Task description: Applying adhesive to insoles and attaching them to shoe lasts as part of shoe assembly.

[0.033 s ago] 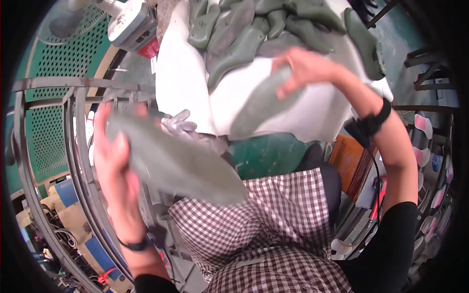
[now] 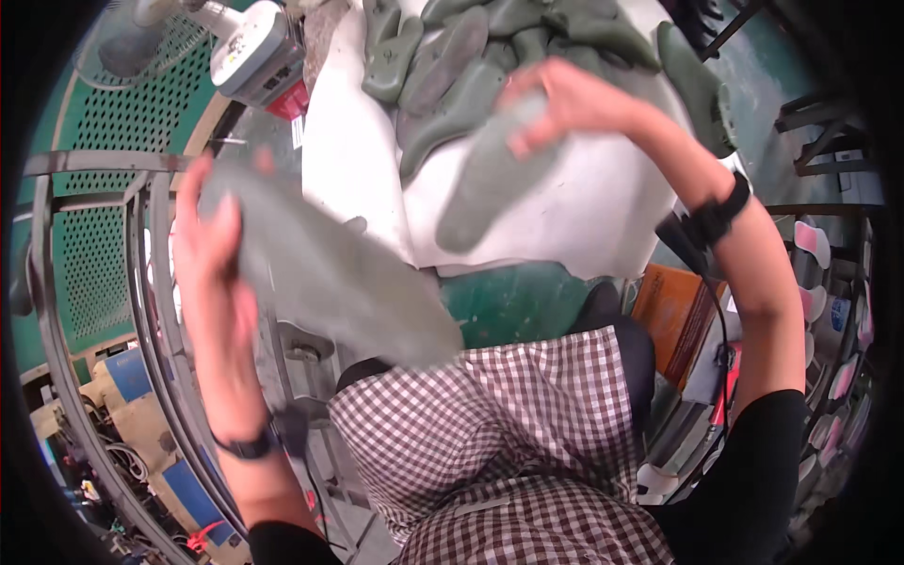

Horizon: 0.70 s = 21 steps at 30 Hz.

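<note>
Head view: your left hand (image 2: 212,254), at nine o'clock, grips one green foot-shaped form (image 2: 330,264); your right hand (image 2: 565,99), at one, grips a second form (image 2: 471,193). Both have just shifted slightly toward twelve, so handling seems mid-motion. Beyond, at twelve, at least ten piled forms (image 2: 461,105) overlap on the white-draped bench (image 2: 574,226).

2 smooth, plastic-looking held forms (image 2: 325,268) (image 2: 476,193), cloth apron (image 2: 556,381), dull metal rack (image 2: 104,163), cardboard box (image 2: 662,311), matt white covering (image 2: 574,212)
</note>
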### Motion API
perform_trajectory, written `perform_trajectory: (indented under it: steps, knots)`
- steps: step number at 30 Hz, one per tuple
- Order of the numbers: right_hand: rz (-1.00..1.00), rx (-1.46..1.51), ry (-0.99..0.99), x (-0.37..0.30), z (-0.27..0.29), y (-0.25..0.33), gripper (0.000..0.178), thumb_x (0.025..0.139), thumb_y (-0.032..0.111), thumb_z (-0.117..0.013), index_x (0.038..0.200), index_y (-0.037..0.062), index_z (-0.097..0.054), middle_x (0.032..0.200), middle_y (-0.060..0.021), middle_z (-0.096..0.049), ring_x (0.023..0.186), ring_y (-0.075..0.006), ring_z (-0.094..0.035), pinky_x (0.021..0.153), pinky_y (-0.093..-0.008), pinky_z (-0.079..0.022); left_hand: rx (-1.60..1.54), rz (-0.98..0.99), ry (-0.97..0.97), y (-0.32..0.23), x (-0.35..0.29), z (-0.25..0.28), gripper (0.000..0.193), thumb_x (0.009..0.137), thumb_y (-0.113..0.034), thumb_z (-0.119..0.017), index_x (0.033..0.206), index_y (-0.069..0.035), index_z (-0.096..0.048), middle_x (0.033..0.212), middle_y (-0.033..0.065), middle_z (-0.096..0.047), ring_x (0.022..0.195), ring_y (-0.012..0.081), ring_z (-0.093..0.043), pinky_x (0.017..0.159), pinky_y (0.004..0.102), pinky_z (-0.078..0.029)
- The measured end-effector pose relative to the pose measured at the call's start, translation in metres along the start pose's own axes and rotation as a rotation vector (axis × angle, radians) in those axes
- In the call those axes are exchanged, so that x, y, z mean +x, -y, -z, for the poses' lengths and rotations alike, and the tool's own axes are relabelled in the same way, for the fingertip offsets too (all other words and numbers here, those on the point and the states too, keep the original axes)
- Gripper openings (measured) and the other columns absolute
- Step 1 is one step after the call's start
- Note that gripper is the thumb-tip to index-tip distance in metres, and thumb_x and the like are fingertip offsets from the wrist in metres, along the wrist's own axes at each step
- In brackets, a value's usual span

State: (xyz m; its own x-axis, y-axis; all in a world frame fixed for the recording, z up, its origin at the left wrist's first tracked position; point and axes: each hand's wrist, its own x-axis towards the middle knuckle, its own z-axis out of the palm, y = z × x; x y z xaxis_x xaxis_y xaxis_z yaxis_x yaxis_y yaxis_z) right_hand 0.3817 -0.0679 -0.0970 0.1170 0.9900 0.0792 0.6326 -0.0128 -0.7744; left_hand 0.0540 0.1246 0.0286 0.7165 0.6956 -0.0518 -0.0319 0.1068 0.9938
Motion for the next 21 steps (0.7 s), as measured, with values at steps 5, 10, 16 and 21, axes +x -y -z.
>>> perform_trajectory:
  steps: [5, 10, 16, 21]
  knots:
    - [-0.156, 0.321, -0.655, 0.114, -0.019, 0.006, 0.093, 0.082, 0.054, -0.074, 0.15, 0.0031, -0.036, 0.134, -0.0256, -0.055, 0.117, -0.0324, -0.059, 0.101, -0.0422, -0.046, 0.744, -0.401, -0.209, 0.037, 0.161, 0.025, 0.09, 0.084, -0.035, -0.077, 0.153, -0.006, -0.028, 0.15, 0.0218, -0.039, 0.138, 0.0353, -0.039, 0.114, 0.0444, -0.033]
    - [-0.239, -0.34, -0.516, 0.133, -0.144, -0.003, 0.069, 0.09, 0.031, -0.065, 0.152, 0.0177, -0.037, 0.154, -0.0224, -0.033, 0.142, -0.0413, -0.034, 0.118, -0.0489, -0.028, 1.31, -0.146, 0.239, 0.201, 0.149, 0.002, 0.081, 0.083, -0.041, -0.071, 0.154, -0.025, -0.035, 0.165, 0.0178, -0.01, 0.147, 0.0511, -0.019, 0.115, 0.0696, -0.016]
    - [-0.128, -0.568, -0.533, 0.124, -0.173, -0.011, 0.071, 0.085, 0.01, -0.064, 0.15, 0.0271, -0.041, 0.158, -0.0118, -0.03, 0.144, -0.0384, -0.031, 0.113, -0.0493, -0.036, 1.392, -0.213, 0.275, 0.208, 0.127, -0.012, 0.076, 0.084, -0.025, -0.069, 0.151, -0.012, -0.036, 0.165, 0.0067, -0.018, 0.139, 0.0591, -0.026, 0.117, 0.0621, -0.023]
    - [-0.216, -0.257, -0.275, 0.074, -0.145, 0.024, 0.062, 0.092, 0.022, -0.061, 0.15, 0.0224, -0.041, 0.153, -0.0118, -0.038, 0.133, -0.0355, -0.046, 0.109, -0.0448, -0.041, 1.17, 0.05, 0.477, 0.164, 0.066, 0.001, 0.078, 0.085, -0.028, -0.07, 0.152, -0.014, -0.034, 0.162, 0.0189, -0.022, 0.146, 0.0436, -0.026, 0.116, 0.0658, -0.019]
